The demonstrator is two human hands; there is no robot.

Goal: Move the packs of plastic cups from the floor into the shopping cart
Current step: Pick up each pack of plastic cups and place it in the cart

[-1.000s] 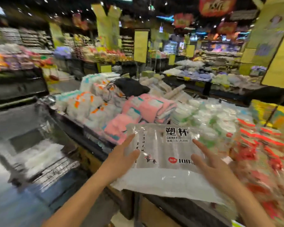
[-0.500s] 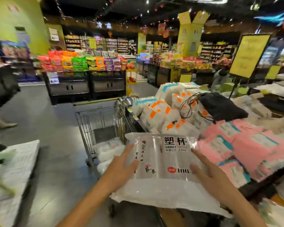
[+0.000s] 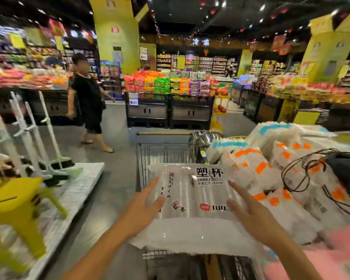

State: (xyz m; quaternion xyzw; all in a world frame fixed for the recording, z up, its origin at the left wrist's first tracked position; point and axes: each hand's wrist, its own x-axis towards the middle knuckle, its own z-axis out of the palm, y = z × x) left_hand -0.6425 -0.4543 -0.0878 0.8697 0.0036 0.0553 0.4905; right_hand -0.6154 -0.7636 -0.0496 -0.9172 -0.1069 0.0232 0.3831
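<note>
Now centred where half a second ago it stood off to the left, the one shopping cart (image 3: 162, 154) lies straight ahead, its wire basket showing beyond and below the single pack of plastic cups (image 3: 196, 199) held above it. Two hands carry that pack between them: the left hand (image 3: 143, 207) presses its left side and the right hand (image 3: 249, 211) its right side, fingers straight and spread.

Both bare forearms stretched up from the bottom of the frame. The left hand (image 3: 143, 207) and the right hand (image 3: 251, 216) were flat, fingers straight and spread.
</note>
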